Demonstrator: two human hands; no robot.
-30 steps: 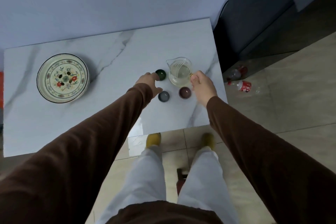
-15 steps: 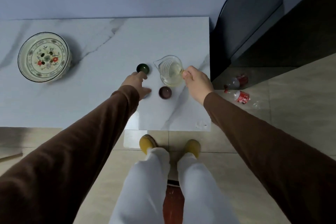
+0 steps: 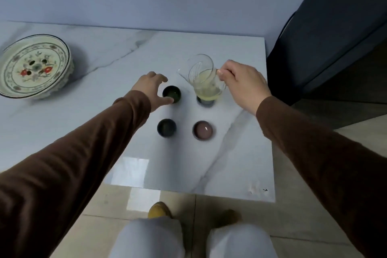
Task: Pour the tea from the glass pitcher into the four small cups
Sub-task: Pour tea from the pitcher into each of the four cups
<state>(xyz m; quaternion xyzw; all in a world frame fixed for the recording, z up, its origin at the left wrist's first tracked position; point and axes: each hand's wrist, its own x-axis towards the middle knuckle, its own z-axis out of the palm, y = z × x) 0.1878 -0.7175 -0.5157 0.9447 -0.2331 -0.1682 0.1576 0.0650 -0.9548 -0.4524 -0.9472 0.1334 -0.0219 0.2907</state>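
White marble table (image 3: 83,123) is set w/ four small cups (image 3: 166,128) in a square & patterned plate (image 3: 33,67) at left.

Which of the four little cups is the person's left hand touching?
The dark green cup at the far left of the square. The left hand curls around it; the other three cups stand untouched.

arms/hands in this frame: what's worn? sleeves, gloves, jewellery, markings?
Both arms are in long, plain dark brown fabric sleeves, left sleeve and right sleeve, each ending at the wrist in a snug cuff. No logos, stripes or markings show on either. The left hand and right hand are bare: no gloves, and no rings, watch or bands visible from this view.
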